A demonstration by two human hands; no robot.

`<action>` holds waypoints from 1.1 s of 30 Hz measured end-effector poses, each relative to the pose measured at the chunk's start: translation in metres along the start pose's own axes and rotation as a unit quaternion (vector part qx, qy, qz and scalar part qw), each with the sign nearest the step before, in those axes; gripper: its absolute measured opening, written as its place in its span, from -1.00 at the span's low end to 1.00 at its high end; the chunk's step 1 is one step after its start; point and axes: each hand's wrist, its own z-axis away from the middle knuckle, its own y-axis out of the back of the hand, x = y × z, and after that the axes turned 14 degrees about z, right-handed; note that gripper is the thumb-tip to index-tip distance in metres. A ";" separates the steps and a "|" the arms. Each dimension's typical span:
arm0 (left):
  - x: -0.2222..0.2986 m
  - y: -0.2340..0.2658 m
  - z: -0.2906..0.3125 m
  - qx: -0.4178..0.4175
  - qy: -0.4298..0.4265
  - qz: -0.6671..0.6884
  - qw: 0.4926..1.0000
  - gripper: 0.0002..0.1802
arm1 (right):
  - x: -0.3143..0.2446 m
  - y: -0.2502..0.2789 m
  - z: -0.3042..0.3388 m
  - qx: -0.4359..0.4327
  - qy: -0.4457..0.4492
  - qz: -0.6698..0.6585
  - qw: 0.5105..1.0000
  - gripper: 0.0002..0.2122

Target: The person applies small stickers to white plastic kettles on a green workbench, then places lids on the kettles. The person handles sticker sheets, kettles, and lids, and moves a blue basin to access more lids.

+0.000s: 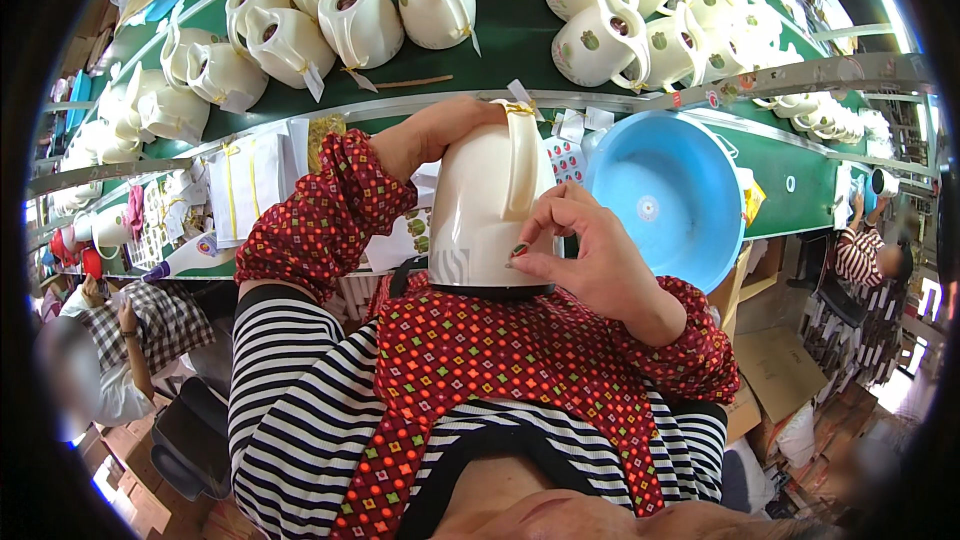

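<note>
A cream-coloured thermos jug [470,205] lies tipped in front of my body, its dark base towards me and its handle facing up. My left hand [440,132] is wrapped round its far, top end; the fingertips are partly hidden. A tag on yellow string [521,100] hangs at the handle's far end. Close to the base, my right hand [595,250] pinches a small red and green sticker [519,251] between thumb and finger, against or just over the jug's side. I cannot tell whether the sticker touches it.
A large blue basin [690,175] stands right of the jug, beside a sheet of stickers [566,158]. White papers [250,180] lie at the left. Several finished-looking jugs [437,2] line the green conveyor [520,25] behind a metal rail. Co-workers sit at both sides.
</note>
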 end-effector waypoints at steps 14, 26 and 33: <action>-0.007 0.007 -0.010 0.001 -0.024 -0.034 0.999 -0.61 | 0.024 -0.023 -0.012 0.191 0.042 0.154 0.968 -0.41; 0.101 -0.010 -0.019 0.037 -0.329 -0.178 0.927 -0.68 | 0.072 0.012 0.010 0.187 -0.047 -0.057 0.979 0.09; 0.185 -0.001 -0.130 0.199 -0.553 -0.503 0.634 -0.56 | 0.130 0.001 0.029 0.220 -0.135 -0.162 0.952 -0.18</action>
